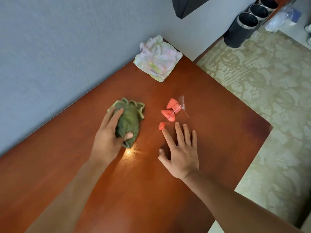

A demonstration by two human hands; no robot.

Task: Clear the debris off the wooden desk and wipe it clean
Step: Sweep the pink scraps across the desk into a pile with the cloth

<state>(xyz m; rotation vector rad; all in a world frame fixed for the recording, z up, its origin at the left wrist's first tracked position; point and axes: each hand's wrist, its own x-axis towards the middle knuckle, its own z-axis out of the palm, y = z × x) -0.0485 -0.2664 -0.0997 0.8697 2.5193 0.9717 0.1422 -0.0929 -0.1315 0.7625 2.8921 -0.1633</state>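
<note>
Right hand (180, 155) spread flat, reaching for pink debris (170, 110) at twelve; left hand (109, 137) grips green cloth (129, 118), I judge ready for wiping.

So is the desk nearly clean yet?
Not yet. Nothing looks cleared: pink chunks and a clear wrapper lie on the desk. The left hand grips the green cloth, the open right hand reaches for the nearest chunk. Wiping remains.

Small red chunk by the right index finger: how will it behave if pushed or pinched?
The small red chunk has flat, angular faces, so it will probably slide, not roll. It looks soft and moist, so it may squash or smear the wooden desk. Probably very light.
</note>
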